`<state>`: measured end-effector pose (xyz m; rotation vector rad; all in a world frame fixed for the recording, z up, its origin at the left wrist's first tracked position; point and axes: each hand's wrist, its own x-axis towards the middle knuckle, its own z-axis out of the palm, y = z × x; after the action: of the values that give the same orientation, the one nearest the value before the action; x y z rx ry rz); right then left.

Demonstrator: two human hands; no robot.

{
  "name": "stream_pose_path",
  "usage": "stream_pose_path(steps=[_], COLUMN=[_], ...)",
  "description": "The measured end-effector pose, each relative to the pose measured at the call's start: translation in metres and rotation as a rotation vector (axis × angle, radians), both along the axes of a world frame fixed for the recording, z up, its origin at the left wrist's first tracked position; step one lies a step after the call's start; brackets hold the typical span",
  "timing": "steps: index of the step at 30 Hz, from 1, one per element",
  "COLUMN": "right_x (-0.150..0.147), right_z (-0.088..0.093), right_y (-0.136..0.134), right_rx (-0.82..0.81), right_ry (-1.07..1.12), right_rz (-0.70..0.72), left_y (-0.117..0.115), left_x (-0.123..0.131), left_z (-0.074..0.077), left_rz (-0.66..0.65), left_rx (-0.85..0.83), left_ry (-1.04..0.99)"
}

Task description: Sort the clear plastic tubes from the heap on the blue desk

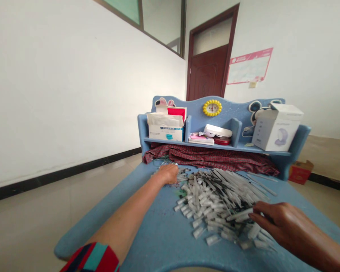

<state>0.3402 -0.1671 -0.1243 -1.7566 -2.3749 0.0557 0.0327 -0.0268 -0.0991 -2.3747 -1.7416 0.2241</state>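
Note:
A big heap of clear plastic tubes (215, 196) with dark tips lies on the blue desk (164, 234). My left hand (167, 173) reaches far forward to the heap's back left edge, fingers curled down onto some tubes; what it grips is hidden. My right hand (274, 221) rests at the heap's near right side and pinches one clear tube (239, 215) between thumb and fingers.
A red checked cloth (209, 156) lies bunched under the desk's blue shelf (215, 147). On the shelf stand a tissue box (166, 126), pink booklets, a red tin and a white carton (276, 126). A brown door (208, 71) is behind; a cardboard box (300, 172) sits on the floor.

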Motion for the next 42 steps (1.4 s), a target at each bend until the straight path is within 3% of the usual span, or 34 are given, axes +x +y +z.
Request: stream_pose_path(steps=[12,21,25,28,31,35,42], right_x=[-0.032,-0.037,-0.042,-0.048,-0.055,-0.061,-0.056], right_z=[0.010,0.017,0.023,0.028,0.030,0.028,0.030], right_y=[0.001,0.008,0.021,0.033,0.044,0.053,0.054], right_rx=[-0.015,0.058,0.123,0.175,0.185,0.128,-0.205], right_ry=[0.013,0.106,0.276,0.425,0.524,0.610,0.867], right_rz=[0.075,0.082,0.048,0.050,0.061,0.037,0.031], left_y=[-0.021,-0.024,-0.032,-0.038,-0.044,-0.047,-0.044], left_x=[0.017,0.009,0.019,0.030,0.037,0.040,0.041], left_z=[-0.022,-0.006,0.002,0.001,-0.001,-0.003,-0.007], left_rz=[-0.173,-0.189,-0.375,-0.581,-0.697,-0.774,-0.830], left_rx=[0.096,0.281,0.314,0.295,0.270,0.255,0.232], left_ry=[0.061,-0.041,-0.158,-0.297,-0.355,-0.394,-0.487])
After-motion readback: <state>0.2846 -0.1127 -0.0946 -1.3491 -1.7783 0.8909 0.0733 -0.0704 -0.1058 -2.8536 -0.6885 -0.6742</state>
